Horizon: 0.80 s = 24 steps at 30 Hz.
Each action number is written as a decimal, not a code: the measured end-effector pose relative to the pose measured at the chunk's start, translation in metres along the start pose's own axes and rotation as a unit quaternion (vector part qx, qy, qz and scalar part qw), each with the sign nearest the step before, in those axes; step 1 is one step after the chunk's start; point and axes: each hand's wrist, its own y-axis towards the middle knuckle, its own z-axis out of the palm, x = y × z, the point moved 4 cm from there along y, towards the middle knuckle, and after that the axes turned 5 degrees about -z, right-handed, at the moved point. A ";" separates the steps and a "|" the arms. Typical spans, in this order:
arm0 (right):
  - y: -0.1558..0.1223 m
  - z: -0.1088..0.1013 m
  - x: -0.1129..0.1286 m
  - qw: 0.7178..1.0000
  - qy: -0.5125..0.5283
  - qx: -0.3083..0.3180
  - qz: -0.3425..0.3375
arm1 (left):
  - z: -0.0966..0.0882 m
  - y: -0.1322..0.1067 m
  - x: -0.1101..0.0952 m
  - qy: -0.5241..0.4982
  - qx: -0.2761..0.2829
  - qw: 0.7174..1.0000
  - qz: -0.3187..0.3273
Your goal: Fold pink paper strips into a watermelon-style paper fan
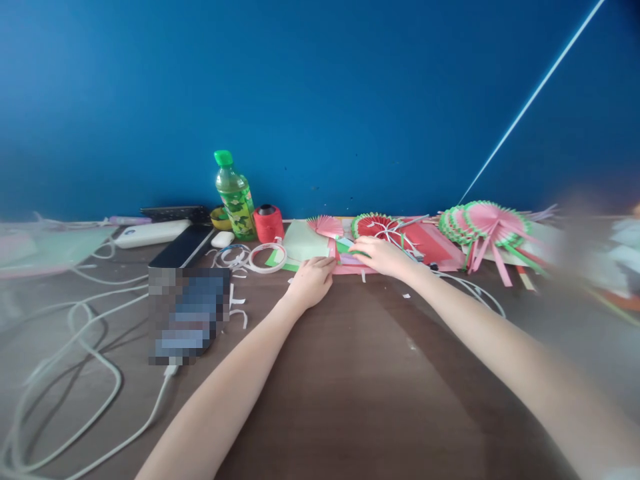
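Both my arms reach forward over a brown table (pixel 360 373). My left hand (pixel 311 280) is curled, its fingertips pressed on the left end of a pink paper piece (pixel 350 268). My right hand (pixel 379 255) lies over the same piece, fingers closed on a small green and pink folded strip (pixel 345 247). Just behind the hands lie a small pink paper fan (pixel 326 226) and a red and green pleated paper circle (pixel 373 225).
A stack of pink and green paper fans (pixel 487 230) lies at the right. A green bottle (pixel 235 198), red thread spool (pixel 269 223), tape roll (pixel 267 257), pale green sheet (pixel 304 243), blurred phone (pixel 187 313) and white cables (pixel 95 363) occupy the left.
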 end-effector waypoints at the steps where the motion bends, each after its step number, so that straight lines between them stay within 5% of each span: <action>1: 0.000 0.000 0.000 1.000 -0.009 -0.004 0.005 | 0.000 0.000 0.000 -0.002 -0.001 1.000 0.000; 12: 0.004 0.006 0.006 0.997 -0.020 -0.051 0.048 | 0.000 0.000 0.000 0.000 -0.007 1.000 0.000; 24: -0.005 0.005 -0.003 0.997 0.065 -0.028 0.026 | -0.001 0.000 0.000 -0.005 0.010 1.000 -0.016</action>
